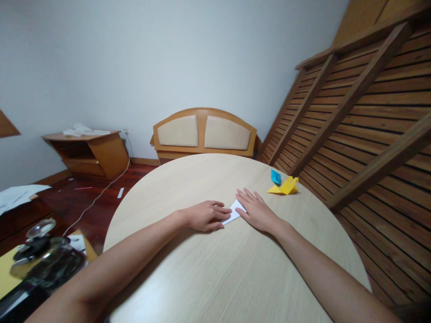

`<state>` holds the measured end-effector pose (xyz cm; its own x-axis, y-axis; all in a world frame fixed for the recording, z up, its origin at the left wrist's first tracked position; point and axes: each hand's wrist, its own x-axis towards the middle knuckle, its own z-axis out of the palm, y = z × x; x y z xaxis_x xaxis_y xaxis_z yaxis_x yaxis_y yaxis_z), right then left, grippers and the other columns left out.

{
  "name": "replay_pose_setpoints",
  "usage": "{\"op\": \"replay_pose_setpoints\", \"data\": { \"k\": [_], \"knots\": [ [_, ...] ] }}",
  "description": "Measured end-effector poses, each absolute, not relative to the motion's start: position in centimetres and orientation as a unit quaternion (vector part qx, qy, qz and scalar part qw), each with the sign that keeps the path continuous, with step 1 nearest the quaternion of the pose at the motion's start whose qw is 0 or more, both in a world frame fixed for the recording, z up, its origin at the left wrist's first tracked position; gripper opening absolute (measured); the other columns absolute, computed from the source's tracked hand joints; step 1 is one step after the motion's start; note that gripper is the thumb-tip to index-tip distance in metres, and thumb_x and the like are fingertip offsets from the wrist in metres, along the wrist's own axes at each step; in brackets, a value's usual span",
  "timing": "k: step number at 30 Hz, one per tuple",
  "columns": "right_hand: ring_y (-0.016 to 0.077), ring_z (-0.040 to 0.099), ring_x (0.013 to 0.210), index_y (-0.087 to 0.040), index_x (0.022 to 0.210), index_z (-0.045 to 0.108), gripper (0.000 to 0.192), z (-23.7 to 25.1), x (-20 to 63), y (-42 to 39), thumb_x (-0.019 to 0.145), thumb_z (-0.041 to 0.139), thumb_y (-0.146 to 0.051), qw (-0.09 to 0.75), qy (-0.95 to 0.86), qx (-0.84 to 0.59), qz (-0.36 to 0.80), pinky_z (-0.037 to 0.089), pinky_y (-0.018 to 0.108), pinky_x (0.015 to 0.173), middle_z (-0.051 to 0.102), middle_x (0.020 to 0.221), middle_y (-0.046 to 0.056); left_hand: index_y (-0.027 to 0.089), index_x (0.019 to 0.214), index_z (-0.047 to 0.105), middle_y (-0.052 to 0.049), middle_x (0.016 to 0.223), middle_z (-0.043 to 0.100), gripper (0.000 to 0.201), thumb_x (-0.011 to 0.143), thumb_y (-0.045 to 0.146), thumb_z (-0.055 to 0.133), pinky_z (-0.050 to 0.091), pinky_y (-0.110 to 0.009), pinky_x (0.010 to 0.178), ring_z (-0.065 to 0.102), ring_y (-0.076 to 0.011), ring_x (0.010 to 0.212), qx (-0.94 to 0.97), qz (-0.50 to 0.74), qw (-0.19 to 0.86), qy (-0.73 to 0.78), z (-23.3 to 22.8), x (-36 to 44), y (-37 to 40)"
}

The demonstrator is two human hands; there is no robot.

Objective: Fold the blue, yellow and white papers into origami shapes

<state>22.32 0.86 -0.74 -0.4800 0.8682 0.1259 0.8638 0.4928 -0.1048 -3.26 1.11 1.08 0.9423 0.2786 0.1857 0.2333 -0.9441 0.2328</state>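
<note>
I counted my own two hands, one left hand [207, 216] and one right hand [257, 211], with one white folded paper [233, 214] under my fingers. On one round table [202, 269] I had two other folded figures, one blue figure [275, 177] and one yellow figure [286, 186]. Beyond, I counted one headboard [201, 132] with two cream panels [178, 131], one open-fronted cabinet [109, 154], one white cord [97, 197] and one leaning slatted frame [380, 65]. The loose papers [23, 197] on my left overlapped too much for me to count.

A home bedrm is being seen here — given away by padded headboard [201, 134], w/ low cabinet [109, 154] set by wall [202, 54].
</note>
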Motion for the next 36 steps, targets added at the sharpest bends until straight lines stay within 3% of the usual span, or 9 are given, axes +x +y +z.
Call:
{"op": "replay_pose_setpoints", "data": {
  "k": [5, 8, 18, 22, 24, 28, 32, 36],
  "knots": [
    [0.0263, 0.019, 0.151, -0.011, 0.155, 0.031, 0.068, -1.8, 22.1, 1.1, 0.102, 0.025, -0.053, 0.072, -0.873, -0.471, 0.101, 0.019, 0.048, 0.122, 0.025, 0.162, 0.014, 0.019, 0.127, 0.062, -0.013, 0.137, 0.060, 0.032, 0.100, 0.031, 0.051, 0.037, -0.040, 0.114, 0.058, -0.0238, 0.125, 0.982, 0.133, 0.085, 0.103, 0.8, -3.9, 2.4],
    [0.0273, 0.015, 0.151, -0.011, 0.156, 0.027, 0.073, -2.2, 22.0, 1.2, 0.101, 0.024, -0.058, 0.068, -0.864, -0.486, 0.111, 0.017, 0.048, 0.123, 0.020, 0.163, 0.015, 0.020, 0.127, 0.064, -0.014, 0.141, 0.057, 0.034, 0.100, 0.035, 0.052, 0.035, -0.042, 0.115, 0.054, -0.0260, 0.129, 0.980, 0.121, 0.080, 0.140, 0.8, -4.7, 2.9],
    [0.0283, 0.012, 0.151, -0.014, 0.158, 0.023, 0.075, -2.1, 22.1, 1.4, 0.100, 0.023, -0.061, 0.059, -0.861, -0.490, 0.121, 0.015, 0.050, 0.123, 0.017, 0.164, 0.014, 0.019, 0.147, 0.046, -0.019, 0.158, 0.031, 0.088, 0.077, 0.065, 0.072, 0.024, -0.053, 0.118, 0.018, -0.0396, 0.149, 0.922, 0.025, 0.139, 0.360, 1.3, -7.0, 3.9],
    [0.0274, 0.012, 0.151, -0.013, 0.157, 0.024, 0.073, -2.0, 22.0, 1.3, 0.100, 0.024, -0.058, 0.061, -0.857, -0.498, 0.117, 0.016, 0.049, 0.123, 0.017, 0.163, 0.013, 0.019, 0.149, 0.041, -0.020, 0.160, 0.026, 0.100, 0.070, 0.070, 0.075, 0.022, -0.055, 0.118, 0.016, -0.0410, 0.149, 0.910, 0.012, 0.149, 0.386, 1.4, -8.0, 4.0],
    [0.0270, 0.012, 0.152, -0.012, 0.157, 0.024, 0.073, -1.9, 21.9, 1.2, 0.100, 0.024, -0.057, 0.056, -0.855, -0.503, 0.116, 0.015, 0.049, 0.123, 0.017, 0.163, 0.014, 0.019, 0.148, 0.044, -0.018, 0.158, 0.031, 0.095, 0.072, 0.069, 0.072, 0.025, -0.053, 0.118, 0.023, -0.0385, 0.148, 0.916, 0.033, 0.155, 0.368, 1.4, -8.2, 4.0],
    [0.0268, 0.011, 0.152, -0.009, 0.157, 0.024, 0.074, -1.8, 21.8, 1.1, 0.100, 0.023, -0.056, 0.045, -0.853, -0.509, 0.111, 0.014, 0.047, 0.123, 0.016, 0.163, 0.015, 0.013, 0.139, 0.052, -0.018, 0.146, 0.050, 0.059, 0.094, 0.051, 0.056, 0.032, -0.045, 0.115, 0.042, -0.0295, 0.139, 0.917, 0.132, 0.148, 0.345, 0.9, -7.2, 3.9],
    [0.0271, 0.013, 0.151, -0.012, 0.157, 0.026, 0.071, -1.7, 21.7, 1.0, 0.101, 0.024, -0.056, 0.053, -0.855, -0.504, 0.109, 0.016, 0.048, 0.123, 0.018, 0.163, 0.014, 0.013, 0.129, 0.059, -0.016, 0.131, 0.061, 0.047, 0.092, 0.042, 0.060, 0.043, -0.040, 0.105, 0.057, -0.0268, 0.121, 0.938, 0.187, 0.104, 0.272, 0.6, -5.1, 3.2],
    [0.0279, 0.014, 0.151, -0.015, 0.156, 0.029, 0.067, -1.5, 21.4, 0.6, 0.101, 0.029, -0.053, 0.060, -0.848, -0.517, 0.102, 0.018, 0.047, 0.122, 0.021, 0.163, 0.013, 0.019, 0.107, 0.070, -0.009, 0.113, 0.069, 0.020, 0.094, 0.029, 0.059, 0.047, -0.033, 0.094, 0.062, -0.0215, 0.104, 0.964, 0.173, 0.070, 0.189, 0.7, -3.8, 2.1]
  ]
}}
